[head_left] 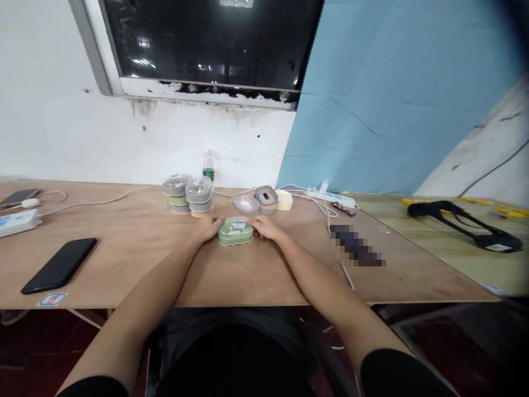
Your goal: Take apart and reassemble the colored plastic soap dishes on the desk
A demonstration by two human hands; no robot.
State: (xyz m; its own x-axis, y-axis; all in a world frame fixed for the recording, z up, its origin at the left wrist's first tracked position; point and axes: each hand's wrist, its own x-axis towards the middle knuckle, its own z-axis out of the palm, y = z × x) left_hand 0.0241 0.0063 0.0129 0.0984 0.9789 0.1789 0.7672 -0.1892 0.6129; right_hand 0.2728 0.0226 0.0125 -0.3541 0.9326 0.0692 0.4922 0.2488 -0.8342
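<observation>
A small green lidded container [235,231] sits on the wooden table [136,259], straight ahead. My left hand [208,227] presses against its left side, fingers curled round the edge. My right hand [264,226] grips its right side the same way. Behind it lie an open clear lid [246,204], a grey container with a dark red inside [266,199] and a cream container [284,199]. To the back left stand two stacks of grey-lidded containers [189,194].
A plastic bottle [209,165] stands by the wall. A black phone [59,265] lies at the left, near a white power strip [16,221] with cables. Another power strip [330,196] and a black strap [463,220] lie to the right.
</observation>
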